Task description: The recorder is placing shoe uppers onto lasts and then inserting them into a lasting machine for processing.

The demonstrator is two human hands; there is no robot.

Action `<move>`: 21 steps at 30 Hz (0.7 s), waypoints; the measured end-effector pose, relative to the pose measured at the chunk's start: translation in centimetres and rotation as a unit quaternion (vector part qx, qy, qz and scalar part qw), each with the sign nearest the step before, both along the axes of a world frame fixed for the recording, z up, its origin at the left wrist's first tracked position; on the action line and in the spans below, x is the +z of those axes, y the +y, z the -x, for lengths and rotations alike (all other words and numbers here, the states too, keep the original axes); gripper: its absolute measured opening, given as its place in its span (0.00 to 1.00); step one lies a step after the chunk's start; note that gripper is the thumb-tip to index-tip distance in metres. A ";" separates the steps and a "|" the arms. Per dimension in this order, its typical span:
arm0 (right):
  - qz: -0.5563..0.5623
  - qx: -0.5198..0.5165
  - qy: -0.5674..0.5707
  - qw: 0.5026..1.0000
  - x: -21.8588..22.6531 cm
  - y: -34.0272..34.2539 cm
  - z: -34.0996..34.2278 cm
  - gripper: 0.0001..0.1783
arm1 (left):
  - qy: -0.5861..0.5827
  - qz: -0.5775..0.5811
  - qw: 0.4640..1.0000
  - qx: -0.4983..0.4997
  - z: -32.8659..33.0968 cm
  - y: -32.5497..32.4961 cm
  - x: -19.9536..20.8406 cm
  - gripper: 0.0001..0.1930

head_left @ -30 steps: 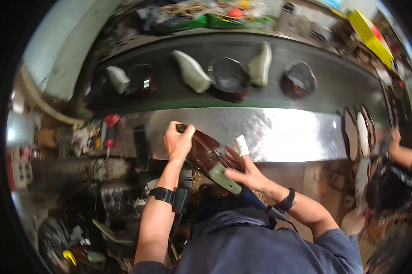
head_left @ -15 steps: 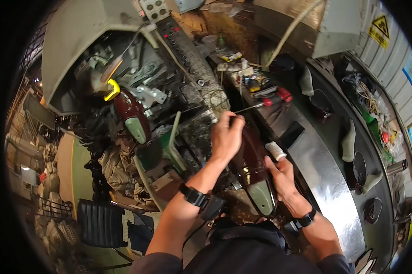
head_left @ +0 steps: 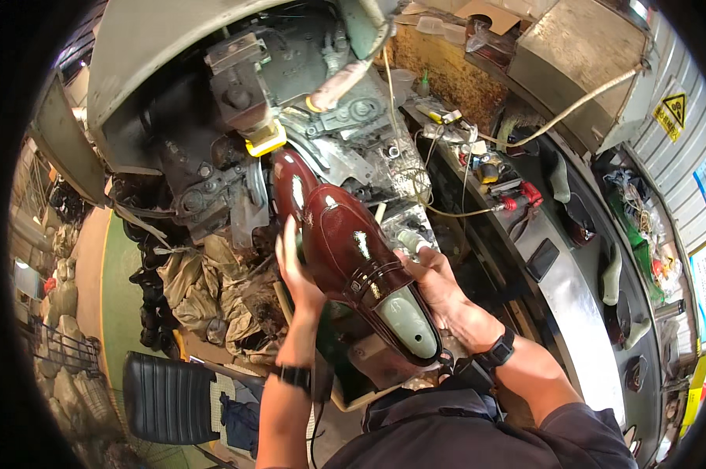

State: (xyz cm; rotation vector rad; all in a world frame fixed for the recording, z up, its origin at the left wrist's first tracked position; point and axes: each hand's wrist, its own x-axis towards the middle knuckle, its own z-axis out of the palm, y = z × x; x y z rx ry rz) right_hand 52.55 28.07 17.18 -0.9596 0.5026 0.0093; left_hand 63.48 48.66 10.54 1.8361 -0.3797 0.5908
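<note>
A glossy dark red loafer on a pale green last is tilted in front of me, toe up and away. My right hand grips it along its right side; a white sleeve-like piece shows at the fingertips, and I cannot tell whether it is worn or held. A second dark red shoe sits partly behind the first, its toe below a yellow-edged machine pad. My left hand is wrapped round the heel end of that shoe, which is largely hidden by fingers and the front loafer.
A grey machine hood arches over the pad and metal parts. Right stands a metal ledge with a phone and red-handled tool. Beyond, a dark conveyor carries shoes and lasts. A black chair stands lower left.
The front loafer has come up from low between my arms. My left hand has moved left, from beside the bench to the shoe at the machine. The view has shifted.
</note>
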 end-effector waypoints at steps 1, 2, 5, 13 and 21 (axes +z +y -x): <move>-0.019 -0.001 0.004 1.000 -1.4 0.1 -1.0 0.24 | 0.013 -0.010 1.000 -0.023 1.1 0.4 -0.6 0.41; -0.020 -0.007 0.000 1.000 -1.0 1.0 -2.0 0.24 | 0.007 -0.134 0.991 0.001 2.4 1.7 -1.5 0.40; -0.075 0.031 -0.020 0.996 -0.4 3.8 -4.8 0.23 | 0.219 0.215 0.946 -0.105 5.1 5.7 -2.9 0.31; -0.036 -0.020 -0.040 0.998 -2.3 7.2 -12.0 0.22 | 0.339 0.455 0.823 0.021 0.7 2.1 2.2 0.11; 0.028 0.007 -0.028 0.999 -2.3 7.3 -15.2 0.12 | 0.385 0.498 0.777 0.027 -2.5 2.1 1.5 0.12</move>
